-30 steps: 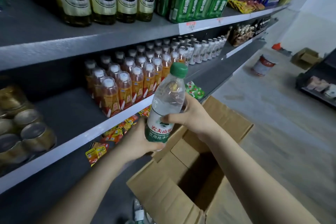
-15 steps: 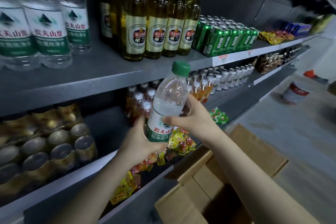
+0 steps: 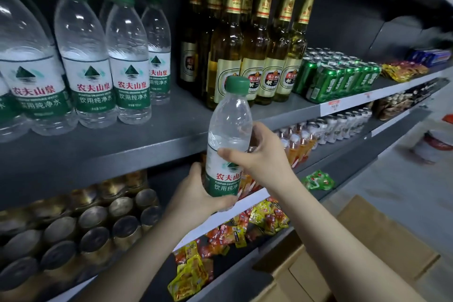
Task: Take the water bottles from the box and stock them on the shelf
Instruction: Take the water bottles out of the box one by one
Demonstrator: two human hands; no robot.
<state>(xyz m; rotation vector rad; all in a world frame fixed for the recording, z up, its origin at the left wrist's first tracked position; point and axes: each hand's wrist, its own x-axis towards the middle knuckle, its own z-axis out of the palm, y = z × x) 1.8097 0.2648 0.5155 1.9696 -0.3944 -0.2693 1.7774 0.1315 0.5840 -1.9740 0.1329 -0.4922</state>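
Observation:
I hold one clear water bottle [image 3: 229, 135] with a green cap and green label upright in front of the shelf edge. My left hand [image 3: 196, 197] grips its base and lower label from the left. My right hand [image 3: 259, 157] wraps its middle from the right. Several matching water bottles [image 3: 93, 61] stand in rows on the grey shelf [image 3: 152, 135] at upper left. A bare stretch of that shelf lies between them and the beer bottles. The cardboard box [image 3: 372, 235] sits open at the bottom right, its inside out of view.
Tall beer bottles [image 3: 255, 39] and green cans [image 3: 338, 78] stand right of the bare shelf stretch. Below are round tins [image 3: 85, 225], small drink bottles [image 3: 326, 127] and snack packets [image 3: 220, 238]. A bucket [image 3: 436, 140] stands on the floor at right.
Both hands have lifted the bottle up away from the box to the level of the water-bottle shelf. My view has risen and turned left, bringing the stocked water bottles into sight.

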